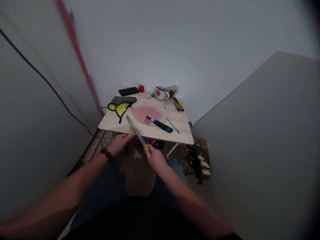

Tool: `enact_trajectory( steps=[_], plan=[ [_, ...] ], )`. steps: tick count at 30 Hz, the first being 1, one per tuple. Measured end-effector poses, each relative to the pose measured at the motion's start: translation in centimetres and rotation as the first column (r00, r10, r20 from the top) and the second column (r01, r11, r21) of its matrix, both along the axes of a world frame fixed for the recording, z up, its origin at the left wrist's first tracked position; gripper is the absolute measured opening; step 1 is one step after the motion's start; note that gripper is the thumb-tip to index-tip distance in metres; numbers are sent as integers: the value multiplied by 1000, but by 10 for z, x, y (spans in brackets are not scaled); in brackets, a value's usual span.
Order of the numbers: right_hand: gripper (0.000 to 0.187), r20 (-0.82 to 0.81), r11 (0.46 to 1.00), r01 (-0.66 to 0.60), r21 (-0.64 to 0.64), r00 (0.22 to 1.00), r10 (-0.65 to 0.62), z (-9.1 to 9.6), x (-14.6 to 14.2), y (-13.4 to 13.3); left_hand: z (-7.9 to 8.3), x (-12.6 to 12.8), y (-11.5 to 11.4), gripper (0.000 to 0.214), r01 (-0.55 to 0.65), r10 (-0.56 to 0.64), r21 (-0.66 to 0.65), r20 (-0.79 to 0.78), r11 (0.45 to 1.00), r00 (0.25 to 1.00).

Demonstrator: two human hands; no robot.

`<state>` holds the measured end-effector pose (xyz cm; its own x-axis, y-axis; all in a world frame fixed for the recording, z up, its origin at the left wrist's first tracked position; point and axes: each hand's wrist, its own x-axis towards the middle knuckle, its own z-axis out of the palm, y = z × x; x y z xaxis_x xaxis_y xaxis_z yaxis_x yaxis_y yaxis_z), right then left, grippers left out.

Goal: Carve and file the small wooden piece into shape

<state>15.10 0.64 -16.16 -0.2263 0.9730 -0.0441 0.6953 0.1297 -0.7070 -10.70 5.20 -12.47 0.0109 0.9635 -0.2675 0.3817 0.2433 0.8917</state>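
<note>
My right hand (155, 159) is closed around the handle of a long flat metal file (135, 128) that slants up and left over the near edge of a small wooden table (112, 121). My left hand (120, 142), with a bead bracelet on the wrist, pinches a small light piece of wood (131, 134) right under the file's blade. A round pink board (145, 113) lies in the middle of the table, and a blue and black knife (160, 124) rests across its right edge.
Yellow and grey gloves (121, 106), a black phone (128, 91), a red cap (141, 88), a white mug (160, 94), a yellow-handled tool (179, 106) and a thin metal rod (173, 126) lie on the table. Walls close in left and right. Clutter (197, 160) sits on the floor at right.
</note>
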Motion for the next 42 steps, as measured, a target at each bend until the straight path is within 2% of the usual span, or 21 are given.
enact_trajectory(
  steps=[3, 5, 7, 9, 11, 13, 14, 16, 18, 20, 22, 25, 30, 35, 39, 42],
  plan=[
    [40, -129, 1000, -10, -5, 992, 9, -16, 33, -51, -4, 1, -2, 69, -29, 30, -44, 19, 999, 999],
    [42, -202, 999, 23, -29, 979, -29, -27, 58, -88, -6, 2, -4, 68, -43, 45, -61, 40, 997, 998],
    [47, -265, 992, 116, -41, 956, -122, -32, 79, -116, -5, 6, -8, 66, -45, 49, -67, 67, 997, 997],
    [49, -332, 967, 253, -29, 910, -248, -26, 88, -130, 5, 11, -17, 64, -16, 19, -30, 106, 999, 994],
    [44, -399, 922, 387, 7, 847, -352, -7, 86, -127, 26, 19, -28, 60, 46, -53, 50, 147, 998, 988],
    [44, -469, 895, 445, 16, 794, -386, 24, 76, -112, 55, 29, -42, 55, 123, -142, 127, 152, 984, 978],
    [46, -509, 906, 423, -14, 776, -371, 44, 68, -101, 70, 34, -49, 52, 148, -173, 179, 130, 973, 976],
    [47, -625, 947, 300, -112, 720, -302, 87, 52, -81, 101, 43, -62, 45, 193, -222, 288, 72, 938, 972],
    [43, -722, 965, 230, -126, 646, -249, 128, 39, -65, 125, 51, -73, 40, 244, -275, 344, 42, 907, 961],
    [42, -781, 980, 179, -90, 598, -181, 162, 30, -58, 140, 56, -83, 38, 277, -312, 374, 35, 885, 950],
    [44, -787, 987, 153, -43, 604, -128, 183, 26, -58, 148, 60, -90, 38, 287, -327, 395, 36, 873, 944],
    [40, -746, 992, 129, 13, 661, -77, 194, 26, -62, 153, 64, -99, 38, 290, -332, 412, 31, 864, 943],
    [33, -724, 988, 150, 35, 685, -78, 189, 27, -66, 158, 64, -109, 41, 314, -356, 391, 40, 865, 933],
    [25, -747, 982, 178, -58, 645, -161, 196, 24, -68, 158, 64, -115, 48, 237, -298, 290, 188, 927, 936],
    [21, -791, 992, 113, -64, 600, -119, 208, 21, -71, 159, 66, -121, 47, 153, -216, 204, 341, 967, 915],
    [21, -815, 994, 95, -59, 571, -103, 211, 20, -72, 159, 67, -123, 46, 112, -162, 137, 440, 984, 883]
  ],
)
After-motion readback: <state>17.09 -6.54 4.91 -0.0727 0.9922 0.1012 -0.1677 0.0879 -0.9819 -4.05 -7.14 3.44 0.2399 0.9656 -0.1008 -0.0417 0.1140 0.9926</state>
